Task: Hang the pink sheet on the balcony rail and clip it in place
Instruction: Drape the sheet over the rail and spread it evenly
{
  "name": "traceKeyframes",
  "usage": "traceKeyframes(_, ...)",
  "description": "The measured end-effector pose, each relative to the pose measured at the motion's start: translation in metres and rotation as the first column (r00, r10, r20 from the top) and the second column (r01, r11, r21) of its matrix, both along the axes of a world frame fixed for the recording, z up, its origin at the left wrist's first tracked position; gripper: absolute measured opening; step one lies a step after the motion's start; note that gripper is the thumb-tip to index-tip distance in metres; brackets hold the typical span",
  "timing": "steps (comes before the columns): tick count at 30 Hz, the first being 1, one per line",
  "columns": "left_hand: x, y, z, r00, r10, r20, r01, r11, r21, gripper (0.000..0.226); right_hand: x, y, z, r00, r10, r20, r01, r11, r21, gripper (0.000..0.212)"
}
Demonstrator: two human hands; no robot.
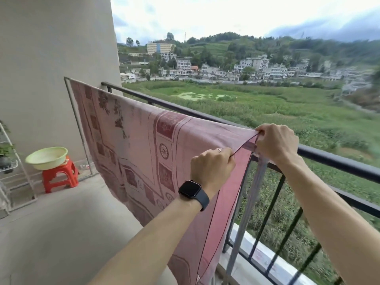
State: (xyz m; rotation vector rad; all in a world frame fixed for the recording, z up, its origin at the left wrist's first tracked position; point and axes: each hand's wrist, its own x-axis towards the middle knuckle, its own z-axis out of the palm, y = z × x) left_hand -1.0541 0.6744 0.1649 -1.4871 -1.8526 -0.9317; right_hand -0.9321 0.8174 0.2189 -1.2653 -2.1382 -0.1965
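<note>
The pink sheet, patterned with darker squares and flowers, hangs over a grey metal drying frame that stands just inside the black balcony rail. My left hand, a dark watch on its wrist, pinches the sheet's near edge hem. Higher up, by the rail, my right hand grips the top corner of the same edge. The hem runs taut between the two hands. No clip is visible; whatever sits under my right hand is hidden.
A red plastic stool with a pale green basin on it stands by the wall at left. Beside it is a white plant rack. Concrete balcony floor spreads below; fields and houses lie beyond the rail.
</note>
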Motion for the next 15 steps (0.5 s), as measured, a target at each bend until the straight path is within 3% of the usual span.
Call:
traceKeyframes(8,-0.027,0.029,-0.021,0.998,-0.055,0.033,0.059,0.987,-0.149,0.015,-0.027,0.016,-0.023,0.991,0.012,-0.135,-0.038,0.981,-0.193,0.032)
traceKeyframes(15,-0.061,0.041,-0.026,0.999,-0.041,-0.022,0.039,0.995,-0.09,0.013,-0.063,0.029,-0.027,0.942,0.046,-0.332,-0.086,0.991,-0.107,0.032)
